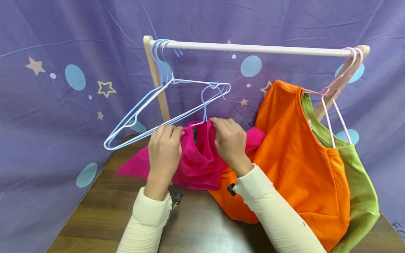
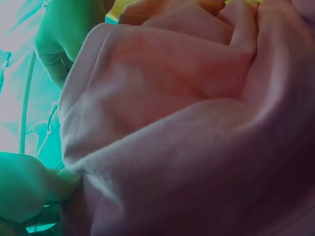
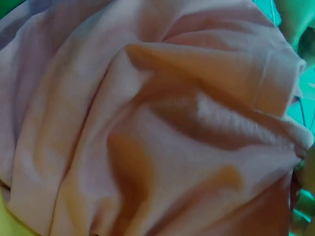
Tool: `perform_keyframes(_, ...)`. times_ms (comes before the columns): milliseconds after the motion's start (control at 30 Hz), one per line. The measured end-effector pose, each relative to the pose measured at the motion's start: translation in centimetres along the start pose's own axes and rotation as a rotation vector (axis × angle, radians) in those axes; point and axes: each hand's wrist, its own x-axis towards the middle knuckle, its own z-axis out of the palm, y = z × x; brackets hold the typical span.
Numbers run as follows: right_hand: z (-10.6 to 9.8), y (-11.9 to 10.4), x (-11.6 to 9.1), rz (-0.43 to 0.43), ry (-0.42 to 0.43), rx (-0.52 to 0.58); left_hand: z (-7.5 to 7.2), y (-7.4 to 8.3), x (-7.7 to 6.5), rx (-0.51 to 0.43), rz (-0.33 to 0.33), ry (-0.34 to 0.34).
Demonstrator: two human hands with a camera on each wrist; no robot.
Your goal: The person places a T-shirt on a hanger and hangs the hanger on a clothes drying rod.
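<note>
A bright pink shirt [image 1: 196, 172] hangs from both hands, its neckline toward the camera. My left hand [image 1: 164, 146] pinches the cloth at the left shoulder, beside the neck opening. On the other side my right hand [image 1: 231, 142] grips the right shoulder. A light blue hanger [image 1: 204, 105] rises out of the collar with its hook up; most of its body is hidden inside the shirt. In the left wrist view, thumb and fingers [image 2: 29, 189] hold a fold of the cloth [image 2: 162, 162]. The right wrist view is mostly filled by draped cloth [image 3: 197, 132].
A clothes rack with a white rail [image 1: 253, 48] stands behind. White and blue hangers [image 1: 139, 112] hang at its left end. At its right end an orange garment [image 1: 294, 168] and a green garment [image 1: 360, 186] hang on pink hangers [image 1: 329, 123]. A wooden tabletop [image 1: 95, 211] lies below.
</note>
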Motion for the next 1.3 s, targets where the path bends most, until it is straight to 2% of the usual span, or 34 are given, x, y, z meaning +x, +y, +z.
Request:
perform_keyframes(100,-0.2,0.5,0.1,-0.03,-0.05,0.069,0.2,-0.1,0.0,0.038,-0.006,-0.001)
perform_keyframes(233,-0.9,1.5,0.6,-0.061,-0.184,0.172,0.2,-0.2,0.0,0.053,-0.051,0.023)
perform_keyframes(367,-2.4,2.8,1.1,-0.025,-0.292,0.271,-0.2,-0.5,0.1,0.033,-0.087,0.035)
perform_keyframes(533,-4.7,4.8,0.8,0.062,-0.305,0.299,-0.8,-1.2,0.3,0.001,-0.124,0.042)
perform_keyframes(700,-5.5,5.9,0.3,0.075,-0.326,0.259,-1.5,-2.0,0.3,-0.005,-0.158,0.056)
perform_keyframes(867,-5.2,6.2,-0.4,0.023,-0.267,0.23,-1.9,-2.5,0.3,-0.006,-0.182,0.065)
perform_keyframes(1067,-4.8,6.5,-0.8,-0.052,-0.191,0.128,-2.4,-3.0,0.3,-0.005,-0.196,0.073)
perform_keyframes(1167,-4.7,6.5,-0.6,-0.015,-0.123,0.12,-2.6,-3.2,0.3,-0.007,-0.198,0.07)
perform_keyframes(1300,-4.6,6.7,0.0,0.109,0.025,0.205,-2.7,-3.5,0.3,-0.03,-0.202,0.065)
